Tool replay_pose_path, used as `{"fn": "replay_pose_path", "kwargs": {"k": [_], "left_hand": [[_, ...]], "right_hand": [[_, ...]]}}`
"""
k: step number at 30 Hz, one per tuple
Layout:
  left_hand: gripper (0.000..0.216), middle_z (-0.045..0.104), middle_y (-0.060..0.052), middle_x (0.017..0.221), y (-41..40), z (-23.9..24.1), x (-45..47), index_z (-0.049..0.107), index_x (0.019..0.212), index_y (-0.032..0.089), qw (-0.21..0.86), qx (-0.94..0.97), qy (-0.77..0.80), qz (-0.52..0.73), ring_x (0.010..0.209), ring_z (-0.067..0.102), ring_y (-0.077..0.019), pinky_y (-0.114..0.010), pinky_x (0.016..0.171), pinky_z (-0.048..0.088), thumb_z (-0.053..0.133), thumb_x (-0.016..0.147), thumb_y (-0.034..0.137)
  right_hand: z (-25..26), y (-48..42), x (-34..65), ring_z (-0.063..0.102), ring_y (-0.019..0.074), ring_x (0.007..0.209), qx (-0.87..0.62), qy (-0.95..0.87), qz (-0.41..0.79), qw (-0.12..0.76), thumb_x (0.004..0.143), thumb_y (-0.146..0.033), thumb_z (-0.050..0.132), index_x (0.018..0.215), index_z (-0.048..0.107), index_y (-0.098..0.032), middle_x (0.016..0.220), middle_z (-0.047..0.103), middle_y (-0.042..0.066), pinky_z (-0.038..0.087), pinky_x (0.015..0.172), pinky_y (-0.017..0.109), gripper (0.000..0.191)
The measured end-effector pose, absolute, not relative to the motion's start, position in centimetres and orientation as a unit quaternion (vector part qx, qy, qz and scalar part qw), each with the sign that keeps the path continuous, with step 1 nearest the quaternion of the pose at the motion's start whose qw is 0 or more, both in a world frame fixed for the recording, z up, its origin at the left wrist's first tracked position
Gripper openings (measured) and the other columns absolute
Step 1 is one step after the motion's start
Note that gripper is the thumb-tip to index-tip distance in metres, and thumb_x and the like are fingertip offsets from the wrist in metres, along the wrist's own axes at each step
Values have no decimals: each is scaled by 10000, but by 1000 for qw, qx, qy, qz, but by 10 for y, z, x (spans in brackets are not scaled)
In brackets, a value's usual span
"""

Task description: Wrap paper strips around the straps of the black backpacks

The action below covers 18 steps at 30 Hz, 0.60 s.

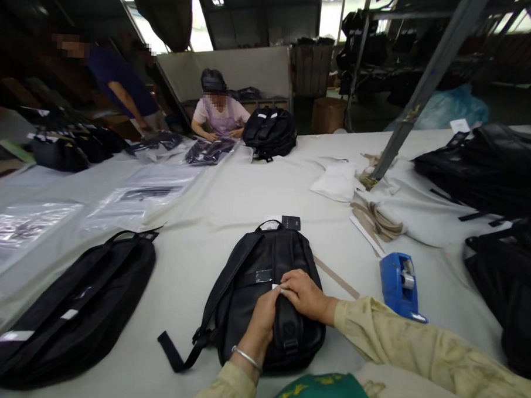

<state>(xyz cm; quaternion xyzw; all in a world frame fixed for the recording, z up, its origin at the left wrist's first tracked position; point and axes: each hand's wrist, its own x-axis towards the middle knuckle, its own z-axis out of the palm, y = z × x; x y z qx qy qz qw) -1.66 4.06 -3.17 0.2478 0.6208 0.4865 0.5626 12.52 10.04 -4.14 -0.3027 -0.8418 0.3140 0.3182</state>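
A black backpack (251, 316) lies on the white-covered table in front of me, its straps facing up. Both hands meet over its right shoulder strap. My left hand (264, 315), with a bracelet at the wrist, pinches a small white strip (276, 287) at the strap's edge. From the right, my right hand (306, 296) rests across the strap, its thumb and fingers closed at the same spot; what they grip is hidden. A black tag (291, 223) lies by the top handle, and one loose strap end (171, 351) trails off to the left.
A blue tape dispenser (398, 286) stands to the right, near tan strips (376, 221) and a slanted metal post (410, 114). Another black backpack (80, 308) lies left, others (491, 168) right. Clear plastic bags (137, 199) lie at left. Across the table sits a co-worker (220, 115).
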Motion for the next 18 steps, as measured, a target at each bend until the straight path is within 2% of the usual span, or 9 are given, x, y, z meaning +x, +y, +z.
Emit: {"fn": "replay_pose_path", "kwargs": {"k": [3,6,11,15,18], "left_hand": [[386,732,-104,777,41,-27,-15,724,741,101,526,285,660,454,801,636,-243,-319,735,490,696,678,480],[396,725,-101,739,40,-24,-13,717,734,96,520,289,670,444,771,636,-250,-332,712,493,688,677,487],[307,734,-100,764,37,-32,-7,708,748,95,555,230,651,464,785,663,-238,-328,733,514,704,664,391],[261,733,-104,778,39,-42,-6,704,784,101,591,198,627,467,777,683,-231,-342,744,541,715,682,341],[265,740,-112,805,43,-48,-10,709,819,107,568,234,660,433,833,693,-247,-366,799,542,718,705,346]], "right_hand": [[-43,102,125,568,209,1032,-308,-827,341,325,815,-168,608,969,672,-168,1079,644,90,442,937,381,167],[-42,104,127,554,231,1061,-310,-846,316,296,771,-181,642,1001,675,-152,1118,638,106,436,944,391,234],[-36,109,126,546,243,1061,-314,-890,259,205,806,-204,625,931,705,-152,1121,654,99,437,896,393,157],[-28,109,124,508,267,1150,-292,-914,213,183,829,-232,608,973,695,-133,1212,627,121,438,912,424,195],[-19,98,131,473,290,1195,-298,-923,163,182,872,-256,564,1020,678,-148,1330,560,129,448,903,459,215]]}}
